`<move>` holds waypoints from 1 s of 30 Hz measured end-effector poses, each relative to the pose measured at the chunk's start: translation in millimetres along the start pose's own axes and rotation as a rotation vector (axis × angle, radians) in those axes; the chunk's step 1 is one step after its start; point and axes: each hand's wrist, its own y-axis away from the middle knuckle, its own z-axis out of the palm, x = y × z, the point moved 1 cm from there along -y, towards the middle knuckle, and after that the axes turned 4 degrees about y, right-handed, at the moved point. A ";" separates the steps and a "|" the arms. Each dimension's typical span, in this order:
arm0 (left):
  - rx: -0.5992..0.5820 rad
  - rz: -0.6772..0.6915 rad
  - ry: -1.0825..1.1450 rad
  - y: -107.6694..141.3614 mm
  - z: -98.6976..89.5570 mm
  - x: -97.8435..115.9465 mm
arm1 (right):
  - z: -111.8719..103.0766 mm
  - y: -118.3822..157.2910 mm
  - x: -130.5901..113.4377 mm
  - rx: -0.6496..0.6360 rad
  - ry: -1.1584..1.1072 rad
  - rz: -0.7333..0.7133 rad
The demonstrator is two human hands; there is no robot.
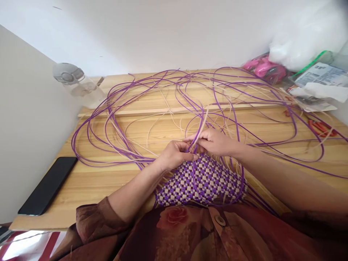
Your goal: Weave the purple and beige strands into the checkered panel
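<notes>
A woven panel (201, 177) in purple and cream checks lies on the table's near edge, against my body. Long purple and cream strands (201, 123) run out from its edges and loop widely over the tabletop. At the panel's far edge, my left hand (176, 154) is closed, thumb and fingers pinching the edge and the base of some strands. Right beside it, my right hand (212, 141) is closed around a small bunch of purple and cream strands that rises between the two hands. The fingertips of both hands are partly hidden by strands.
A black phone (48, 185) lies at the table's left edge. Behind it stands a clear bottle with a grey lid (67, 74). Orange-handled scissors (322, 128), a pink bundle in plastic (265, 69) and a white plastic bag (307, 36) sit at the right. A wall rises behind.
</notes>
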 end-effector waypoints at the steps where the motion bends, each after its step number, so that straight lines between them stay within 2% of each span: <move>1: 0.010 -0.017 0.007 0.1 -0.1 0.1 | -4.0 -1.4 2.2 -0.009 0.075 -0.038; 3: 0.021 -0.058 0.013 0.0 -0.1 -0.1 | -12.1 -0.3 6.3 0.002 0.246 -0.136; 8: 0.093 -0.153 0.131 -1.6 2.1 -2.8 | -26.0 22.6 2.4 0.195 0.641 -0.363; 10: 0.128 -0.188 0.161 -1.7 3.2 -3.9 | -25.3 28.6 -7.3 0.204 0.726 -0.447; 13: 0.057 -0.131 0.081 -1.1 4.5 -5.0 | -17.1 23.4 -18.7 0.175 0.712 -0.546; 15: 0.018 -0.068 0.056 -0.8 4.5 -6.4 | -11.3 13.7 -17.1 0.203 0.637 -0.495; 19: 0.015 -0.092 0.183 -2.2 3.1 -9.5 | -8.0 6.5 -2.2 0.300 0.476 -0.206; 21: 0.007 -0.120 0.238 -3.1 2.5 -9.6 | -8.2 15.6 -3.5 0.313 0.551 -0.158; 24: 0.022 -0.153 0.261 -3.6 1.6 -8.5 | -5.9 36.6 -19.9 0.327 0.749 -0.105; 26: 0.032 -0.170 0.272 -3.2 1.8 -7.7 | -1.9 47.2 -30.9 0.291 0.746 0.000; 30: 0.054 -0.119 0.303 -2.4 5.1 -7.2 | 9.3 51.3 -33.2 0.143 0.419 0.189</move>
